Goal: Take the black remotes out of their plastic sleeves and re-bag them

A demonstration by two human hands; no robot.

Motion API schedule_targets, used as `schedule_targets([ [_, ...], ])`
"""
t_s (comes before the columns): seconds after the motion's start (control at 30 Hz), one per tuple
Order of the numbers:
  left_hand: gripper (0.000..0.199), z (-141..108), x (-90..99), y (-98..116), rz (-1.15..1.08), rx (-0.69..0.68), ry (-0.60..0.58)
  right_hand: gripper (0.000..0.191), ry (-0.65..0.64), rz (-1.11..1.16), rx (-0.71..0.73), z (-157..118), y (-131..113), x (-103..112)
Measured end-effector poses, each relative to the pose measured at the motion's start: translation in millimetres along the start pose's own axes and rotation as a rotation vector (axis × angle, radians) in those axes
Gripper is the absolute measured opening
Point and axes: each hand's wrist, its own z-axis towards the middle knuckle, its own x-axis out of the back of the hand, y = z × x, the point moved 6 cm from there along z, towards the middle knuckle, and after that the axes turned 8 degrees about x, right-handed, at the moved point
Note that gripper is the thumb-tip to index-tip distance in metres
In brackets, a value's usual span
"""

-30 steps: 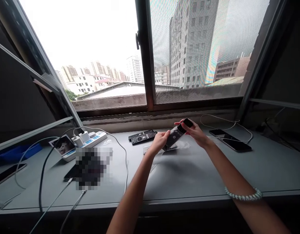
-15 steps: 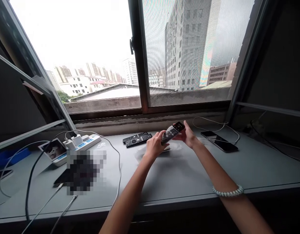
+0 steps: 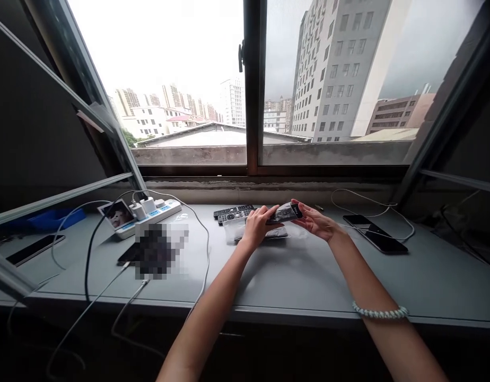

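Note:
A dark remote in a clear plastic sleeve (image 3: 285,213) is held between my two hands above the desk. My left hand (image 3: 257,227) is wrapped round its left end. At its right end, the fingers and thumb of my right hand (image 3: 314,221) pinch the dark tip. Beneath my hands, clear plastic bags (image 3: 232,232) lie on the desk, with something dark partly inside. Two black remotes (image 3: 233,213) rest side by side just beyond my left hand.
On the right lies a black phone (image 3: 375,234) with a white cable over it. A white power strip (image 3: 159,213), a pixelated dark object (image 3: 155,252) and loose cables occupy the left. Another phone (image 3: 35,250) is at the far left, near a blue tray (image 3: 56,218).
The view has shifted, so the desk appears higher and further right. The remote in the sleeve is now held flatter, and my right hand has turned more palm up at its end.

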Motion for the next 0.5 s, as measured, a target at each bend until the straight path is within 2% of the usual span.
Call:
schedule_targets([
  [0.33,0.054,-5.4,-2.9,14.7,-0.087,-0.025,0.006,0.036,0.161,-0.043,-0.058,-1.1,16.8,-2.8],
  [0.43,0.054,-5.1,-3.4,16.1,-0.089,-0.034,-0.010,0.035,0.166,-0.078,-0.003,0.3,16.2,-2.0],
  [0.5,0.055,-4.3,-2.9,16.0,-0.079,-0.026,-0.018,0.036,0.116,-0.106,0.006,0.4,13.0,-3.0],
])
